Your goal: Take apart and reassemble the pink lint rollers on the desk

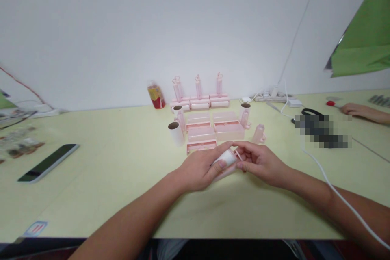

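My left hand (199,167) is closed round a white lint roller roll (228,157), which lies tilted near the table's front half. Under the roll shows a pale pink part (224,174), mostly hidden by my fingers. At the roll's right end, my right hand (258,161) pinches a thin pink plastic piece (239,154). Just beyond my hands lie open pink cases (201,145) with clear lids. Upright white rolls (176,133) with brown cores stand at both sides of them. A pink handle piece (258,133) stands behind my right hand.
Along the wall stand pink lint rollers (198,88) behind several pink cases (200,102), beside a red and yellow bottle (156,95). A phone (48,163) lies left. A white cable (323,170) crosses my right forearm. Another person's hand (353,109) rests far right.
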Available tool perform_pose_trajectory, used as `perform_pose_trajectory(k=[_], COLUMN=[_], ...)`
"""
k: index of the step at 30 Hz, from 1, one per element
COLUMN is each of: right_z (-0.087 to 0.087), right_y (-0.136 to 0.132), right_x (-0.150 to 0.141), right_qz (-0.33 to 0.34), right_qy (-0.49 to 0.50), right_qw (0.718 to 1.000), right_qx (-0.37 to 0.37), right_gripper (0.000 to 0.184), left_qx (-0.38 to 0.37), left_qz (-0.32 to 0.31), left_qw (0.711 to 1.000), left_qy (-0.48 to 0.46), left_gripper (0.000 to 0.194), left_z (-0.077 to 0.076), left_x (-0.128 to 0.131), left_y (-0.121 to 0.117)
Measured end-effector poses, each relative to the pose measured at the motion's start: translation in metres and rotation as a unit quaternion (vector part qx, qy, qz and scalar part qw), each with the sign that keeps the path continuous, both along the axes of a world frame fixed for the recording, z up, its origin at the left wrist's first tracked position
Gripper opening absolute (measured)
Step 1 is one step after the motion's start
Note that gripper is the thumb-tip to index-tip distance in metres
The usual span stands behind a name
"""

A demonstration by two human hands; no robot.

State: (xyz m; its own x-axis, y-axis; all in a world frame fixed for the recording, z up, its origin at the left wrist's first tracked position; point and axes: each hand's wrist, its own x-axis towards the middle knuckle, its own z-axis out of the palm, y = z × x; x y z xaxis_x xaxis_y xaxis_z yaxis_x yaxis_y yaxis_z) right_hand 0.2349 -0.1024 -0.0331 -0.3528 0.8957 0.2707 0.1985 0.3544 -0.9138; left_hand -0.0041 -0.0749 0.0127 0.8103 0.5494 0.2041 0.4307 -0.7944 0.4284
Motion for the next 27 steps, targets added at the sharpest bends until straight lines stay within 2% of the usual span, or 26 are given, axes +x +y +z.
perform_pose_trajectory(k=[6,27], right_z=[0.002,0.003], right_y=[-0.004,-0.006], right_x=[-0.002,-0.003], right_qz=[-0.025,-0.042], right_qy=[-0.071,-0.096], right_qw=[0.995,0.992], right_qx=[0.062,0.069], right_gripper=[0.041,0.04], left_qx=[-0.036,-0.027], left_qz=[-0.008,-0.001], left_qw=[0.999,0.999], left_qy=[0.013,0.044], left_gripper=[0.052,0.054], left_z=[0.009,0.01], left_x=[0.001,0.0], left_y=[-0.004,-0.003])
